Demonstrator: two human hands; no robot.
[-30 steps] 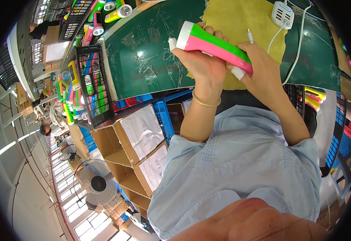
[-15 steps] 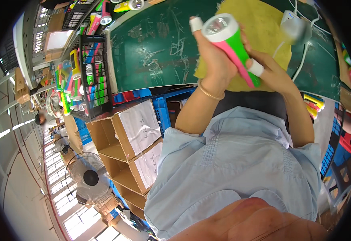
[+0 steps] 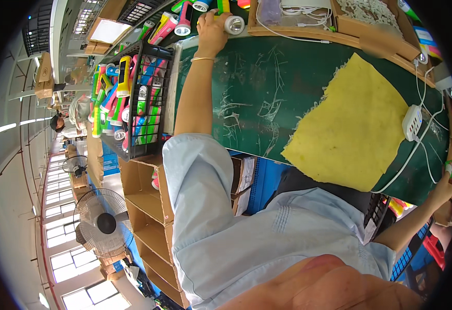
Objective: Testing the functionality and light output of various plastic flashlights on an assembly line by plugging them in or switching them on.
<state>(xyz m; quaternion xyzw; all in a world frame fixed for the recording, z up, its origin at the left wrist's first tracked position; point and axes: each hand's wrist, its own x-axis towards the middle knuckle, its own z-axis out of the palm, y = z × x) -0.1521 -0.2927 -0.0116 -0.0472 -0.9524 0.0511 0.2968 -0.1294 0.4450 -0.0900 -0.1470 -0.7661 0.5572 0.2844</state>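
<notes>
My left hand [image 3: 211,35] reaches to the far edge of the green table, its fingers closed round a yellow flashlight [image 3: 234,24] with a silvery-white head. Beside that hand, a pink flashlight [image 3: 183,21] with a white rim lies among several others. Out at the right rim of the view is my right hand [image 3: 444,185], next to a bit of green and white. Its fingers are mostly cut off there, so its grip cannot be made out. A yellow cloth [image 3: 352,126] lies flat on the table [image 3: 251,93] between my arms.
A black basket [image 3: 156,101] full of colourful flashlights stands left of the table. Beyond the cloth are cardboard trays [image 3: 334,37]. A white power strip [image 3: 413,123] with cables sits at the cloth's right. Cardboard compartments [image 3: 146,194] and a standing fan [image 3: 106,223] are at lower left.
Both hands held a pink-and-green flashlight over the cloth; now they are far apart. The left has gone to the far-left flashlights, the right to the right rim. The view has shifted.
</notes>
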